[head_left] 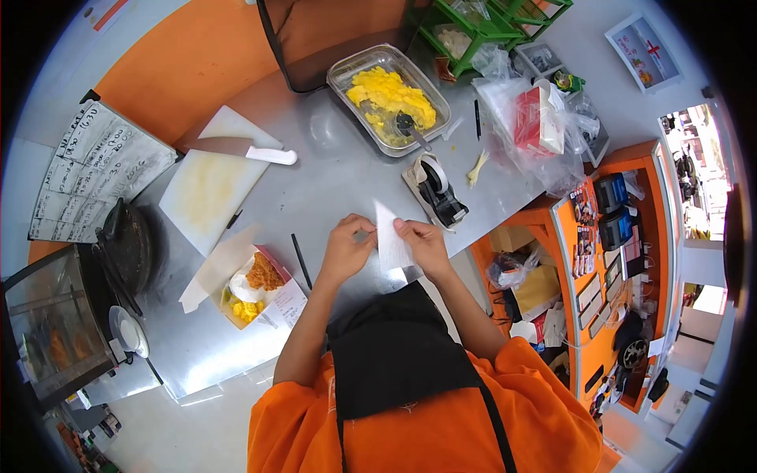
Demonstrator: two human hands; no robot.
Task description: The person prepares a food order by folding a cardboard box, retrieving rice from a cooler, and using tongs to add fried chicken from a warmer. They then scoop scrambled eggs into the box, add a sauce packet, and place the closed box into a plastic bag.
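Head view, right hand (pixel 426 244) pinching paper slip (pixel 391 246), long axis forward

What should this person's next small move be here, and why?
Probably to steady the white paper with the left hand: the right hand pinches one edge, while the left fingertips sit beside the opposite edge, though whether they touch it is unclear.
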